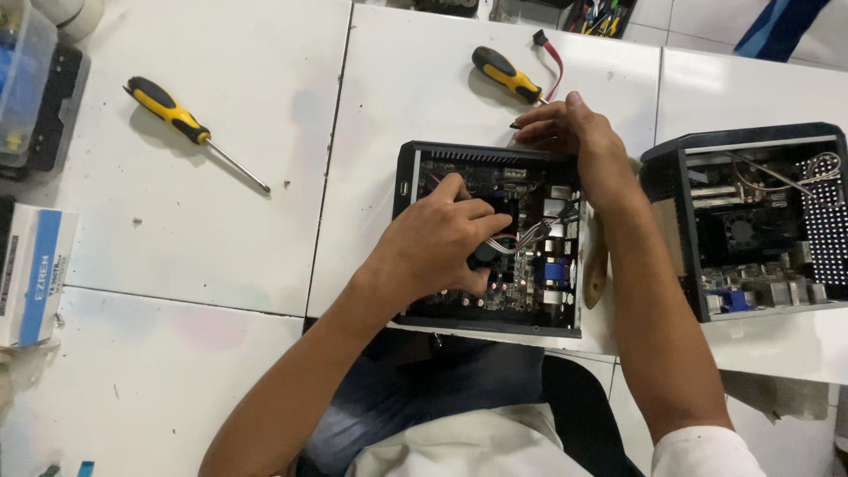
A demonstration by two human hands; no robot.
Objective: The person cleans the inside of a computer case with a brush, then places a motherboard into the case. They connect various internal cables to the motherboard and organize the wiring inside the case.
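A small black open computer case (408,177) lies on the white table, its circuit board and bundled wires (526,237) exposed. My left hand (442,238) reaches into the case, its fingers curled around a small dark part over the board; what it grips is partly hidden. My right hand (579,141) rests on the case's far right corner, fingers pressed on the rim. A yellow-and-black screwdriver (505,74) with a red cable (555,64) lies just beyond that hand.
A second yellow-and-black screwdriver (181,124) lies on the table to the left. Another open black computer case (751,221) stands at the right. A white-and-blue box (31,269) and a clear plastic bin (22,79) sit at the left edge.
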